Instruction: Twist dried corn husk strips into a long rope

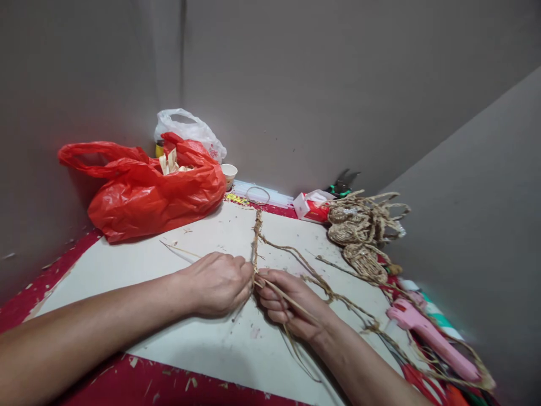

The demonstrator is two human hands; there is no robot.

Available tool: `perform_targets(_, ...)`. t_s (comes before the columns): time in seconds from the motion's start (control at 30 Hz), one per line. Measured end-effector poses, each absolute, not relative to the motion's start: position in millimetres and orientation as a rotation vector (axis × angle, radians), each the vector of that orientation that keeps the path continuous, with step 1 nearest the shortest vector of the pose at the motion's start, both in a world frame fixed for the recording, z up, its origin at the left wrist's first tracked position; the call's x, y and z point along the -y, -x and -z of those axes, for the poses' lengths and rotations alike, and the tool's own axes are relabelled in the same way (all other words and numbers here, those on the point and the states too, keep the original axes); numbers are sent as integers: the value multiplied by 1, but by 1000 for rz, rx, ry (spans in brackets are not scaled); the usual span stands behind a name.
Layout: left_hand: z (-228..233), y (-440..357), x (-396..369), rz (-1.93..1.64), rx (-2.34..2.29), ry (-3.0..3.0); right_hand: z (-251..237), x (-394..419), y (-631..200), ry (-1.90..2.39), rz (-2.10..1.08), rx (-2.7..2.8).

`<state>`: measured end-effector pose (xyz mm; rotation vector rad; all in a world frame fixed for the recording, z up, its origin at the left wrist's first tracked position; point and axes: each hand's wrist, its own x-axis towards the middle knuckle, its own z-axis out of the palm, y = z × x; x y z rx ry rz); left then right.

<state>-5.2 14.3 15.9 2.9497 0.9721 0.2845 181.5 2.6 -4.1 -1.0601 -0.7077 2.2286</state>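
Left hand: the left hand (217,282) is curled, its fingers pressed together on the straw braid (256,239) near the middle of the white board (169,265).
Right hand: the right hand (285,304) pinches loose straw strands (296,307) just beside the left, fingertips nearly touching.
Braid: it runs from the hands straight toward the board's far edge.
Open room: bare board lies left of the hands and along the near edge.
Far left corner: a red plastic bag (147,189) fills it.
Right edge: woven straw pieces (359,237) and a pink glue gun (426,332) crowd it.
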Motion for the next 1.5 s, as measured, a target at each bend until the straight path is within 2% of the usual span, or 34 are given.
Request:
perform_targets(0.4, 0, 6, -26, -345, -1023, -2942, 2, 1, -179, 1101, -2156, 753)
perform_targets(0.9, 7, 4, -24, -489, -939, -3043, 4, 6, -176, 1043, -2262, 611)
perform_targets(1.03, 9, 1, -25, -570, -994, -2730, 0, 9, -173, 1057, -2235, 653)
perform_targets(1.27, 1, -4, -24, -693, -865, -1691, -1, 10, -173, 1052, -2137, 850)
perform_targets(1.5, -3, 1, -29, -694, -680, -1418, -6, 11, -170, 1154, -1995, 907)
